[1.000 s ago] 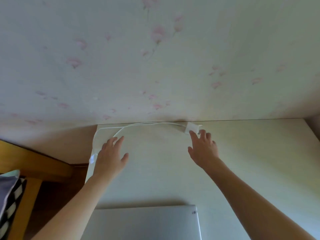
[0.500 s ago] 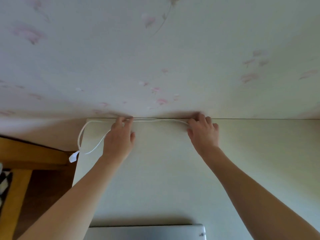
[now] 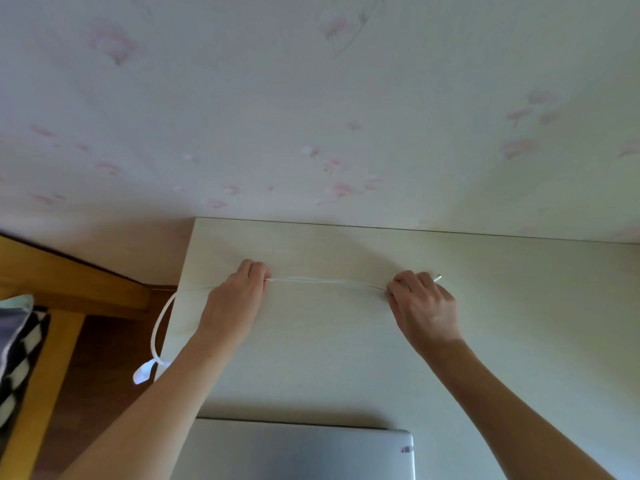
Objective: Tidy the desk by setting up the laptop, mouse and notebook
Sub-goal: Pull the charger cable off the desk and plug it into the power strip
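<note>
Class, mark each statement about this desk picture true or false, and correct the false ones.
1. Both hands pinch the white cable. True.
2. The laptop is open. False: its lid is closed.
3. The cable's end hangs past the desk's left edge. True.
4. The right hand rests on the laptop. False: it holds the cable, away from the laptop.
5. The left hand is empty. False: it grips the cable.

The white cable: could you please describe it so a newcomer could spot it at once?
On the pale desk, beyond the closed silver laptop, the cable stretches between both hands. It alone is thin and white, looping off the desk's left edge.
</note>
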